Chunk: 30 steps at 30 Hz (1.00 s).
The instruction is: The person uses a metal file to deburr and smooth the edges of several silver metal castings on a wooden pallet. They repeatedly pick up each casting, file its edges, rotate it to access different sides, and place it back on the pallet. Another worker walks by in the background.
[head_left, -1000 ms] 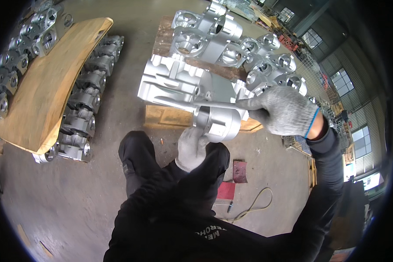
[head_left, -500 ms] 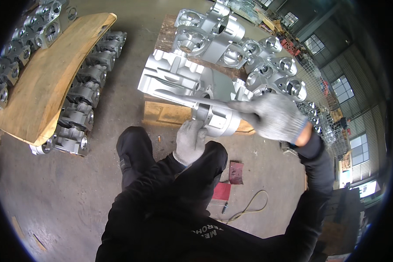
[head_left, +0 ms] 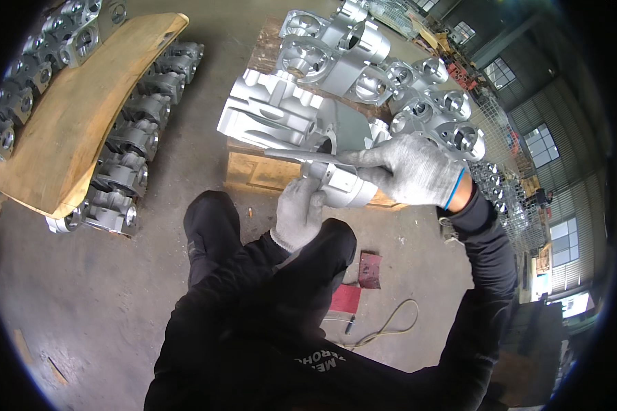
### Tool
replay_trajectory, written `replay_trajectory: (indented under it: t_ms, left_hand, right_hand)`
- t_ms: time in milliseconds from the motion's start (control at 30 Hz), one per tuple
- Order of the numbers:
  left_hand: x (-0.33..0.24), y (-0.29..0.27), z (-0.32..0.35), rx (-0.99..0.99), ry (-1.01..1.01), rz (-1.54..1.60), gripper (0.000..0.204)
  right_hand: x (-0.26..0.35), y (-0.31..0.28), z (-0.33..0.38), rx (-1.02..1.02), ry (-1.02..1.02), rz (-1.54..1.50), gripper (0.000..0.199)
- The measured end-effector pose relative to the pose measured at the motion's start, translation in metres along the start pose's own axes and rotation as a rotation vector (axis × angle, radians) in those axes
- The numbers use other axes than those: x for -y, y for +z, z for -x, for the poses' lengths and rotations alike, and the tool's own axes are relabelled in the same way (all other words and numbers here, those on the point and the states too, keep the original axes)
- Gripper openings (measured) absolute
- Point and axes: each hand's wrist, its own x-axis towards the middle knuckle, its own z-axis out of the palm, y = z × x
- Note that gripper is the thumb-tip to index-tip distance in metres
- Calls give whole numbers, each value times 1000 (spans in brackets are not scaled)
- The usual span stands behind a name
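Flat tool [head_left: 301, 155] gripped in R hand [head_left: 418, 172]; casting [head_left: 344, 183] touched by L hand [head_left: 299, 214], grip unclear. Tool best kept level, press. even.

Right gloved hand [head_left: 415, 171] is sitting further left than 1 s ago, now overlapping the right end of the silver cylindrical housing [head_left: 346, 190]. Index finger is reaching further left along the flat file-like tool [head_left: 295, 155]; less of the tool is showing past the fingertip. Right sleeve [head_left: 490, 257] is following leftward. Wooden crate [head_left: 259, 171] and housing are riding slightly higher in view.
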Motion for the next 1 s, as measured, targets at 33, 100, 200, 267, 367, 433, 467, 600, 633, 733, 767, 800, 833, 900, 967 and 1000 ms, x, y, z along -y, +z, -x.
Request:
replay_trajectory:
  t_ms: [33,100,200,267,367,433,467,600,633,733,767,800,833,900,967,1000]
  left_hand:
    - [0,0,-1,11,3,3,25]
    - [-1,0,0,18,-15,4,28]
    - [-1,2,1,-21,2,30,32]
    - [-1,2,0,-35,15,34,35]
    - [0,3,0,-11,26,39,38]
    - [1,3,-1,-11,15,52,38]
    - [0,4,-2,-25,12,55,38]
    - [-3,9,-8,-60,-11,135,35]
    - [-4,10,-9,-54,-2,109,34]
    - [-5,12,-12,-68,19,85,28]
    - [-5,12,-14,-97,23,96,27]
    - [-7,11,-13,-111,17,110,25]
    - [-8,11,-13,-92,13,115,25]
    - [-9,9,-17,-78,33,108,24]
    - [-10,7,-20,-56,21,94,26]
    - [-11,8,-21,-53,13,115,26]
  right_hand:
    - [-7,0,0,90,80,-87,42]
    - [-22,-2,2,245,193,-259,41]
    - [-32,-7,-2,200,-12,-237,40]
    - [-31,-12,-5,349,176,-335,41]
    - [-26,-15,-8,298,80,-291,46]
    - [-26,-16,-7,316,169,-246,43]
    - [-27,-17,-6,274,86,-308,42]
    - [-30,-14,-15,191,-4,-291,46]
    - [-31,-16,-15,230,21,-299,46]
    - [-31,-30,-13,352,169,-287,48]
    - [-31,-32,-14,287,72,-157,50]
    - [-31,-31,-18,307,90,-364,50]
    - [-30,-28,-24,315,158,-421,50]
    - [-31,-23,-32,316,86,-520,50]
    - [-36,-23,-32,241,-123,-400,51]
    - [-37,-27,-26,309,21,-330,52]
